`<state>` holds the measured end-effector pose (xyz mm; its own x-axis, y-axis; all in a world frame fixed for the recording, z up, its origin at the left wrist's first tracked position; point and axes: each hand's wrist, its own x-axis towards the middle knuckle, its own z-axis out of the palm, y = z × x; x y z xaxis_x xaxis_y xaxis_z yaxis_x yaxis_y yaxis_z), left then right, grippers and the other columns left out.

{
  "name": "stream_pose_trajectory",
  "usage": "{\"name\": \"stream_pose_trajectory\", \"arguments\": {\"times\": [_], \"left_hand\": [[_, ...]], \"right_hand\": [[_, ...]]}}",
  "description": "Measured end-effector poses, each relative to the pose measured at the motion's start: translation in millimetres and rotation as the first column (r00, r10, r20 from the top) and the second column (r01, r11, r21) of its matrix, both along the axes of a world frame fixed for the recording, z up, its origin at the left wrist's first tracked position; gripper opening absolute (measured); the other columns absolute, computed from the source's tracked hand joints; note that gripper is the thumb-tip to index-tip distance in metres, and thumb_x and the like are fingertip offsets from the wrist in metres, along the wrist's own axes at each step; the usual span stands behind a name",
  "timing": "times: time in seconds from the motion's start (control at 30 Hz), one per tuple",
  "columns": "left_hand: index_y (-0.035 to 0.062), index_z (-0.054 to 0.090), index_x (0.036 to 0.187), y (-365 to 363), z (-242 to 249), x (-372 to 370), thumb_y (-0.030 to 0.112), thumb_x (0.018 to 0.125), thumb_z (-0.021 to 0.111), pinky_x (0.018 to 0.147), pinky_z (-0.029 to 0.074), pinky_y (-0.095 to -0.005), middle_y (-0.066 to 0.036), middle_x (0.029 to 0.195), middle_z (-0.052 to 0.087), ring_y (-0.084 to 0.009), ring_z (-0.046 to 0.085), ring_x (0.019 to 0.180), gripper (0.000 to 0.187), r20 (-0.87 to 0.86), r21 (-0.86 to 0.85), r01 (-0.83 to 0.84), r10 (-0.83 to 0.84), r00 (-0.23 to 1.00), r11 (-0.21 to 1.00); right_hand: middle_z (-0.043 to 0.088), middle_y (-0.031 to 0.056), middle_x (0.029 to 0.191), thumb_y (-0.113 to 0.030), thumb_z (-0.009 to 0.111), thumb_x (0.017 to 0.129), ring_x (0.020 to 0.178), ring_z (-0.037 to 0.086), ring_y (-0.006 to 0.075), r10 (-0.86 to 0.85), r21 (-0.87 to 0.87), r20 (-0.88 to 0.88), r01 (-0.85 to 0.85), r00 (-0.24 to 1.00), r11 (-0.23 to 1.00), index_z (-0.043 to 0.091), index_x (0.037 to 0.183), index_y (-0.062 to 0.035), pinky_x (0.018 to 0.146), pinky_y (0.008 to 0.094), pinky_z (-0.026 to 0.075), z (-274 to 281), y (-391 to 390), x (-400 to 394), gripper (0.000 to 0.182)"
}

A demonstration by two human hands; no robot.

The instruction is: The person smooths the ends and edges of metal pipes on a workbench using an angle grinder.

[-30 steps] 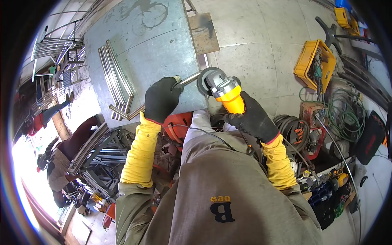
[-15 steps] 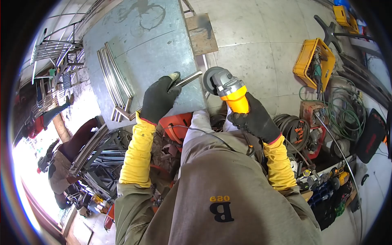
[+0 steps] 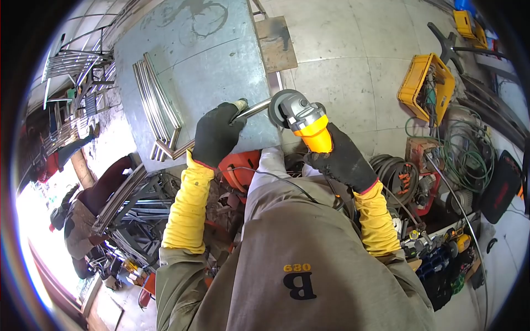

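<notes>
My left hand (image 3: 217,132), in a black glove, is wrapped round a shiny metal tube (image 3: 255,109) over the near right part of a grey metal table (image 3: 221,66). My right hand (image 3: 348,160), gloved as well, grips the yellow body of an angle grinder (image 3: 309,124). The grinder's dark disc lies at the tube's far end, past the table's right edge; whether they touch is hard to tell. Several bent metal tubes (image 3: 157,105) lie on the table left of my left hand.
A yellow crate (image 3: 406,91) with tools stands on the floor at the right, near green hose (image 3: 483,165) and a coiled cable (image 3: 395,176). Metal frames (image 3: 130,209) and a bending person (image 3: 83,231) are at the left. An orange object (image 3: 240,168) sits below the table edge.
The grinder has moved slightly left, and its disc now overlaps the tube's end. My right hand has shifted left with it. My left hand still holds the tube.
</notes>
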<state>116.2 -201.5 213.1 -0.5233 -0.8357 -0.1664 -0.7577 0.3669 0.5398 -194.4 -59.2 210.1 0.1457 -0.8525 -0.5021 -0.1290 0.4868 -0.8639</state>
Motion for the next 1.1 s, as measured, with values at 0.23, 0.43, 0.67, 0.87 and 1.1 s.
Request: {"name": "stream_pose_trajectory", "arguments": {"times": [0.23, 0.43, 0.67, 0.87, 1.1], "left_hand": [[0.0045, 0.081, 0.126, -20.8, -6.8, 3.5, 0.021, 0.1, 0.073, 0.088, 0.06, -0.046, -0.022, 0.107, 0.08, -0.0396, 0.078, 0.096, 0.032, 0.057, 0.26, -0.097, 0.085, 0.995, 0.961], [0.0043, 0.08, 0.127, -18.3, -6.5, 7.1, 0.021, 0.101, 0.072, 0.088, 0.06, -0.0462, -0.023, 0.109, 0.08, -0.0402, 0.077, 0.098, 0.032, 0.057, 0.211, -0.064, 0.053, 0.997, 0.975], [0.0034, 0.078, 0.131, 2.3, -3.4, 4.9, 0.017, 0.098, 0.076, 0.09, 0.06, -0.0448, -0.021, 0.115, 0.079, -0.0389, 0.077, 0.103, 0.036, 0.009, 0.044, -0.05, 0.049, 0.999, 0.998], [0.003, 0.078, 0.125, 14.0, 0.8, -2.1, 0.015, 0.094, 0.079, 0.088, 0.06, -0.0451, -0.017, 0.111, 0.078, -0.0393, 0.075, 0.102, 0.033, 0.007, -0.102, -0.043, 0.044, 0.999, 0.994], [0.0039, 0.077, 0.121, 15.3, -0.2, -3.8, 0.012, 0.091, 0.081, 0.086, 0.06, -0.0461, -0.015, 0.108, 0.076, -0.0394, 0.074, 0.1, 0.031, 0.037, -0.204, 0.009, -0.001, 0.999, 0.979]], "right_hand": [[0.076, 0.0182, 0.118, -0.025, 0.093, 0.087, 0.106, 0.075, 0.0336, 0.026, -0.035, -0.03, -0.027, 0.999, 0.999, 0.058, 0.144, -0.0043, 0.093, 0.045, 0.059, -8.0, 4.8, 2.3, 0.07], [0.074, 0.009, 0.115, -0.01, 0.085, 0.092, 0.1, 0.068, 0.0184, -0.029, -0.046, 0.012, 0.03, 1.0, 0.998, 0.061, 0.146, -0.0025, 0.093, 0.0368, 0.058, 2.7, 6.9, 1.2, 0.06], [0.068, 0.003, 0.102, -0.013, 0.083, 0.093, 0.082, 0.063, 0.0101, -0.083, 0.061, 0.102, 0.077, 0.991, 0.995, 0.063, 0.14, -0.0034, 0.074, 0.03, 0.056, 7.7, 3.5, -3.7, 0.052], [0.068, 0.0026, 0.103, -0.014, 0.082, 0.092, 0.084, 0.062, 0.011, -0.024, 0.048, 0.061, 0.021, 0.998, 0.999, 0.063, 0.139, -0.0027, 0.077, 0.0308, 0.055, 16.5, -1.9, -2.8, 0.052], [0.072, 0.0088, 0.109, -0.018, 0.084, 0.091, 0.093, 0.066, 0.0193, -0.006, 0.099, 0.082, -0.002, 0.997, 0.995, 0.062, 0.139, -0.0024, 0.084, 0.0365, 0.056, 7.0, -0.9, -4.3, 0.055]]}}
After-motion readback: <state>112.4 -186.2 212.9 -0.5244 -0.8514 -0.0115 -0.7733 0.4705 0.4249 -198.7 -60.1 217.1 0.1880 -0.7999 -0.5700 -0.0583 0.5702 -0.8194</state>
